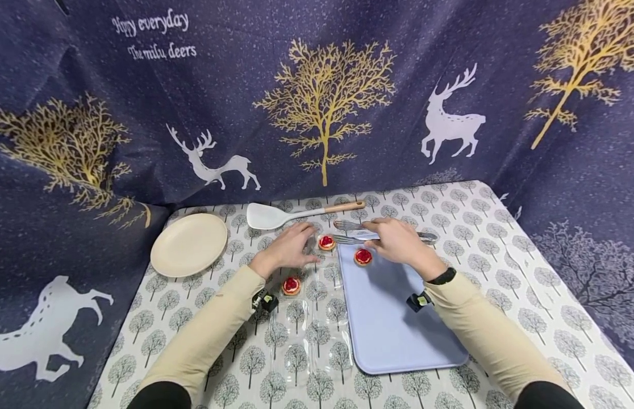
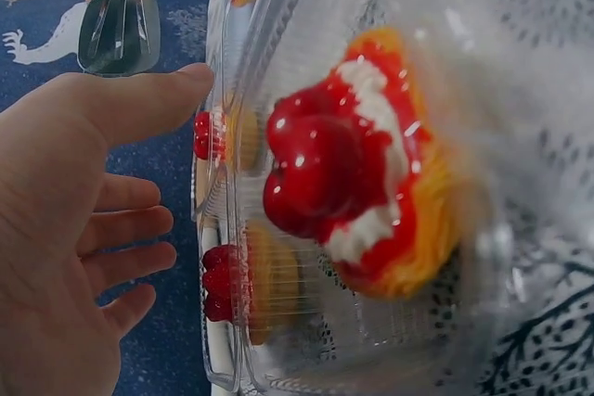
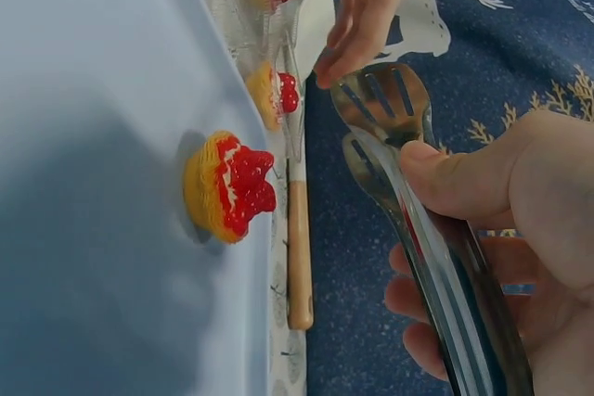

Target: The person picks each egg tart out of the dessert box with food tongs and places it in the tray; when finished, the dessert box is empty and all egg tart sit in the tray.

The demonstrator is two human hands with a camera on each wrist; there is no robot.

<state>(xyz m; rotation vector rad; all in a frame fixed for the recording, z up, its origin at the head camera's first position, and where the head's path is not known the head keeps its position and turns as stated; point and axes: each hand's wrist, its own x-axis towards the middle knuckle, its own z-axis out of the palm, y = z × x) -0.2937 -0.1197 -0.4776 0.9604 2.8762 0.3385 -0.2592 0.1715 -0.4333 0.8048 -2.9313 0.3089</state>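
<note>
My right hand (image 1: 393,243) grips metal serving tongs (image 3: 432,220) with slotted ends, over the far edge of the light blue tray (image 1: 399,329). One red-topped fruit tart (image 1: 363,257) sits on that tray, just below the tongs. My left hand (image 1: 292,247) holds nothing, its fingers spread over the far part of a clear plastic container (image 1: 309,352). In the container lie more tarts: one (image 1: 291,286) close to my left wrist, another (image 1: 326,243) near my fingertips. The left wrist view shows a further tart (image 2: 246,289) in it, hidden by my hand from above.
A white spatula (image 1: 268,216) with a wooden handle lies behind the container. At the left stands a cream plate (image 1: 189,244). A tree-patterned cloth (image 1: 153,343) covers the table, and a dark blue curtain (image 1: 317,102) hangs behind it.
</note>
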